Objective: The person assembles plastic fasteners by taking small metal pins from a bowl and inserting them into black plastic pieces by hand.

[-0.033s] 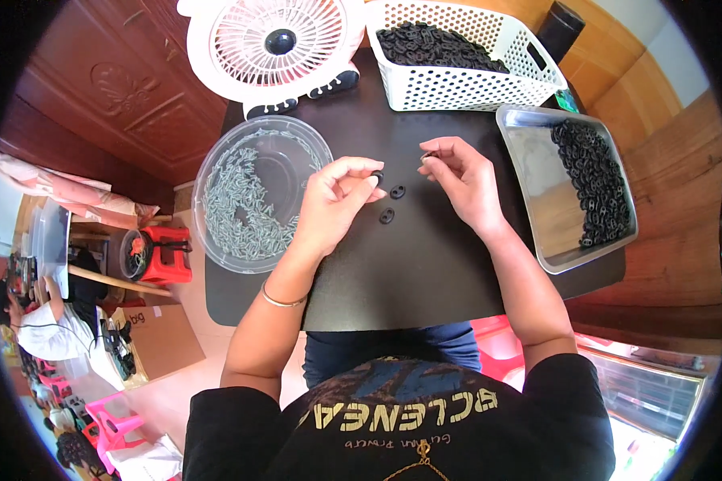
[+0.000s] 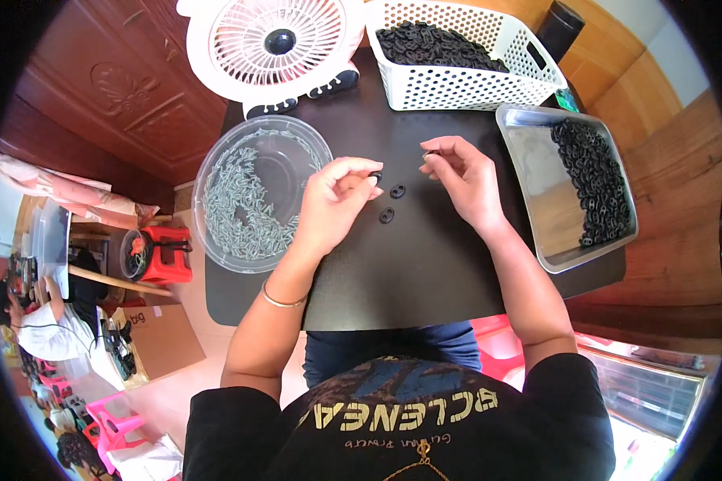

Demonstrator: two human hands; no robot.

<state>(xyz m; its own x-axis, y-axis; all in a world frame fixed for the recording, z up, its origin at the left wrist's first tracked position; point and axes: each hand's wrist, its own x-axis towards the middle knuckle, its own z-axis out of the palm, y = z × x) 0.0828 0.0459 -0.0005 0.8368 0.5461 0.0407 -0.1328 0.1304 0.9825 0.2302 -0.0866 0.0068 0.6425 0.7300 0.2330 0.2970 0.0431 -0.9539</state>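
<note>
Gently keep your left hand [image 2: 334,198] pinched on its black ring [image 2: 375,175] and your right hand [image 2: 465,178] on its ring [image 2: 431,154], just above two rings [image 2: 391,203] on the tabletop [image 2: 409,272].

The small black table [image 2: 425,264] carries 2 loose black oval links [image 2: 391,203] just below the pinching fingertips. Left of the grip sits a clear round bowl [image 2: 217,172] of small metal pins, right of it a steel tray [image 2: 537,160] (black links heaped along its far side), beyond it a white slotted basket [image 2: 457,84] and a white fan [image 2: 277,48].
</note>
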